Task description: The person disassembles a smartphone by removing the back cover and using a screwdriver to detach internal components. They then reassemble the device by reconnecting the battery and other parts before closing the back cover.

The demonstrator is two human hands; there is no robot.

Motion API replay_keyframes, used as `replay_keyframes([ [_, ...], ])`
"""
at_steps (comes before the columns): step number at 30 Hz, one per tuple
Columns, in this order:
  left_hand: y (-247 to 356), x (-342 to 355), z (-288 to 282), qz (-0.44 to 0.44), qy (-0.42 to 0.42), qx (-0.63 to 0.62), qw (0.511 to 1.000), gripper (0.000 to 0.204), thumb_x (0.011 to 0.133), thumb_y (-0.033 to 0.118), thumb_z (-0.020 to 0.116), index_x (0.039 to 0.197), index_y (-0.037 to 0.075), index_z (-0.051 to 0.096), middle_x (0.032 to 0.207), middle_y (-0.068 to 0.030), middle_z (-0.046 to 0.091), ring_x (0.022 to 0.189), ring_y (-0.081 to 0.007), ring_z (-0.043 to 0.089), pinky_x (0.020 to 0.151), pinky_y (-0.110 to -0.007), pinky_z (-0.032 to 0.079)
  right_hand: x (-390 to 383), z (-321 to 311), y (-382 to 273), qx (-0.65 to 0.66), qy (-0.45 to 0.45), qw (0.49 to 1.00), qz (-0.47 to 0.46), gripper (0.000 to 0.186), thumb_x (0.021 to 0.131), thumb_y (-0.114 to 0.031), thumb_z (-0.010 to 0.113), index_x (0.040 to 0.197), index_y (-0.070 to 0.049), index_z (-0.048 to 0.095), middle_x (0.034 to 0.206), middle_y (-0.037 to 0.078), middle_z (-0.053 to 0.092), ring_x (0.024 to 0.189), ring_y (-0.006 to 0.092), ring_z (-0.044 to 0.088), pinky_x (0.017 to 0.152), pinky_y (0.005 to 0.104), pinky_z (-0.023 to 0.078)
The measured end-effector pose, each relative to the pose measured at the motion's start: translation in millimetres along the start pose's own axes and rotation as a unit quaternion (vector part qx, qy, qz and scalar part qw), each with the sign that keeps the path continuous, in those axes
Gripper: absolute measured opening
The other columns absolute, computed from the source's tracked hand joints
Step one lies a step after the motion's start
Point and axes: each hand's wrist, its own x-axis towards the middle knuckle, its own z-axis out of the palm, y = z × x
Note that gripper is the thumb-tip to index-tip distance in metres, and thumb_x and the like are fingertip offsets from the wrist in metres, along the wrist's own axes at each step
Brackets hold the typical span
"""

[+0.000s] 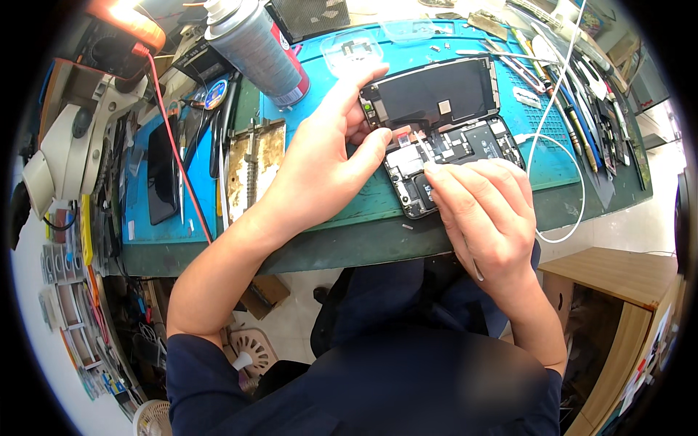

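Opened phone (483, 142) in the middle of the view, over the blue mat (349, 190) on the desk (347, 245), with display panel (418, 93) tilted up along its far side. Left hand (333, 142): thumb and fingers grasping the panel's left end. Right hand (488, 214): fingers pinched around a slim tool (477, 271), tip hidden. To the right, looping white cable (582, 190); at upper left, spray can (256, 52).
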Motion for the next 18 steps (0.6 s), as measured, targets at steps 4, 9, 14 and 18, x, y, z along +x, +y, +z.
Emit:
replay_keyframes([
  [4, 2.3, -1.0, -1.0, -0.008, -0.001, 0.027, 1.000, 0.064, 0.099, -0.003, 0.058, 0.157, 0.003, 0.032, 0.118, -0.0089, 0.065, 0.112, -0.0139, 0.062, 0.099, -0.029, 0.049, 2.0, -2.8, -3.7, 0.011, -0.004, 1.000, 0.016, 0.031, 0.079, 0.002, 0.077, 0.110, 0.000, 0.074, 0.100, 0.009, 0.072, 0.089, 0.0256, 0.067, 0.086, 0.0396, 0.051],
  [9, -0.8, 0.6, -1.0, -0.006, -0.004, 0.026, 1.000, 0.063, 0.099, -0.003, 0.058, 0.157, 0.002, 0.032, 0.121, -0.0105, 0.065, 0.114, -0.0149, 0.062, 0.100, -0.030, 0.049, 4.4, -2.7, -3.4, 0.021, -0.003, 1.000, 0.023, 0.032, 0.079, 0.002, 0.077, 0.110, 0.001, 0.074, 0.100, 0.010, 0.072, 0.089, 0.0261, 0.067, 0.085, 0.0393, 0.052],
  [14, -1.7, 0.1, -0.5, 0.001, -0.004, 0.009, 1.000, 0.063, 0.100, -0.003, 0.058, 0.157, 0.002, 0.031, 0.126, -0.0128, 0.064, 0.118, -0.0164, 0.062, 0.103, -0.031, 0.048, 3.5, -2.5, -3.2, 0.019, -0.003, 1.000, 0.020, 0.032, 0.079, 0.002, 0.077, 0.111, 0.001, 0.074, 0.100, 0.010, 0.072, 0.090, 0.0259, 0.067, 0.085, 0.0392, 0.052],
  [18, -1.4, 0.7, 0.4, 0.009, -0.006, 0.004, 1.000, 0.063, 0.100, -0.003, 0.058, 0.157, 0.002, 0.031, 0.127, -0.0130, 0.064, 0.119, -0.0164, 0.061, 0.103, -0.031, 0.048, 3.5, -4.3, -4.0, 0.014, -0.005, 1.000, 0.025, 0.033, 0.079, 0.002, 0.077, 0.111, 0.000, 0.074, 0.101, 0.010, 0.073, 0.092, 0.0258, 0.067, 0.086, 0.0389, 0.051],
])
